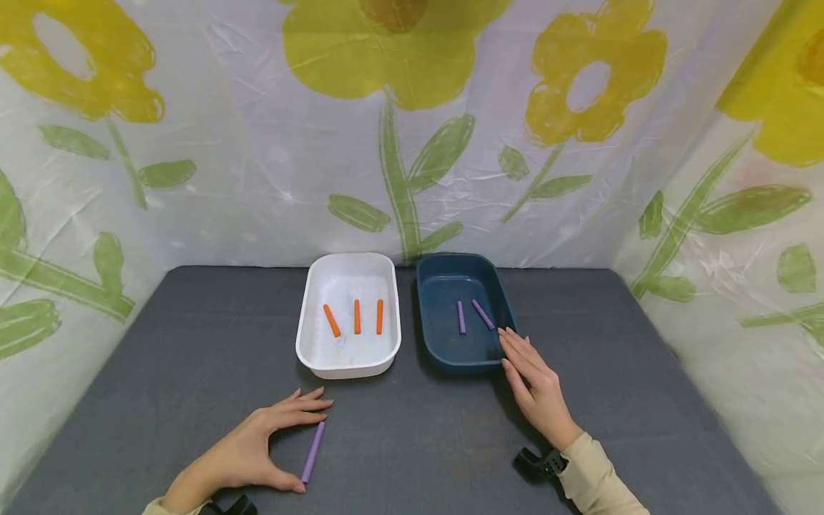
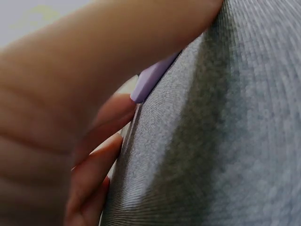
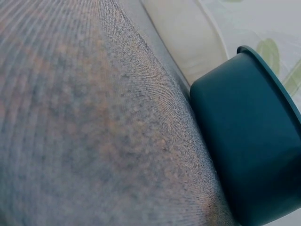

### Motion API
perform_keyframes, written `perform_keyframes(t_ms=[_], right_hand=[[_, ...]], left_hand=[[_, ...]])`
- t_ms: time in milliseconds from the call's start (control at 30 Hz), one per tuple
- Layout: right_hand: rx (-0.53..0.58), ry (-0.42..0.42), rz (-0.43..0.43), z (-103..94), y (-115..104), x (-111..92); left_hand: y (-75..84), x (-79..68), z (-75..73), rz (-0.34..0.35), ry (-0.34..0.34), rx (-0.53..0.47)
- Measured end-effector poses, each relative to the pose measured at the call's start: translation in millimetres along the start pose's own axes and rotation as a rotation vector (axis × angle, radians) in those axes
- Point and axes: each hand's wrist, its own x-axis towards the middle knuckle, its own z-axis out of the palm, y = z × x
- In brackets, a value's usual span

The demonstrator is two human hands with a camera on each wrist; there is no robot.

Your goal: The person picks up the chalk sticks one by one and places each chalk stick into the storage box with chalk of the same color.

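Note:
On the dark cloth, my left hand [image 1: 257, 441] pinches a slim purple crayon-like stick [image 1: 313, 453] lengthwise, thumb at its near end and index finger at its far end. The left wrist view shows the stick's flat-sided end [image 2: 149, 84] against a fingertip, lying close along the cloth. My right hand [image 1: 539, 390] rests at the near right corner of a dark blue tub [image 1: 463, 366], its long fingers on the rim. Inside that tub lie two purple sticks [image 1: 461, 318]. The right wrist view has the tub's outer wall [image 3: 244, 132], with the hand out of sight.
A white tub [image 1: 350, 370] with three orange sticks [image 1: 357, 317] stands left of the blue one, a narrow gap between them. Behind both hangs a white sheet [image 1: 257, 179] printed with yellow flowers, also along the sides. Grey cloth [image 1: 412, 458] covers the table.

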Motion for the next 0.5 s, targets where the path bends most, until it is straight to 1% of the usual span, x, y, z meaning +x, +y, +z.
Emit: perform_keyframes(t_ms=[100, 267, 500], right_hand=[[-0.002, -0.004, 0.006, 0.0, -0.1, 0.1], [-0.006, -0.011, 0.019, -0.4, -1.0, 0.7], [-0.005, -0.002, -0.001, 0.1, -0.8, 1.3]], left_hand=[[0.4, 0.3, -0.5, -0.004, 0.004, -0.002], [0.9, -0.5, -1.3, -0.053, 0.007, -0.041], [0.8, -2.9, 0.6, -0.081, 0.022, -0.004]])
